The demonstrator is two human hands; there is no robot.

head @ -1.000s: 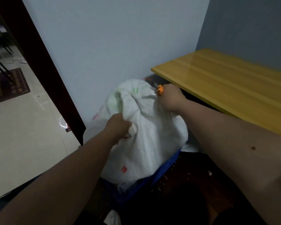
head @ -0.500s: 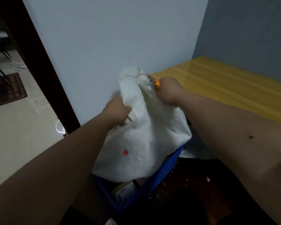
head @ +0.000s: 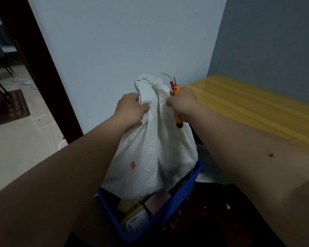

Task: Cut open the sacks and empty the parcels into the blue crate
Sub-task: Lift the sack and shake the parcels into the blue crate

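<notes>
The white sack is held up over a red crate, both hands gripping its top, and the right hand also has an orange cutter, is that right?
Not quite: the crate is blue, not red, as the head view shows. The rest stands: the white sack is held up over it, the left hand and right hand both grip its top, and the right hand also holds the orange cutter.

A yellow wooden tabletop [head: 253, 111] is stretching away to the right of the hands. A pale wall [head: 125, 41] is standing behind them. Left of the hands, a dark door frame [head: 43, 75] is bordering a tiled floor [head: 16, 148] where a patterned rug [head: 7, 107] is lying.
</notes>
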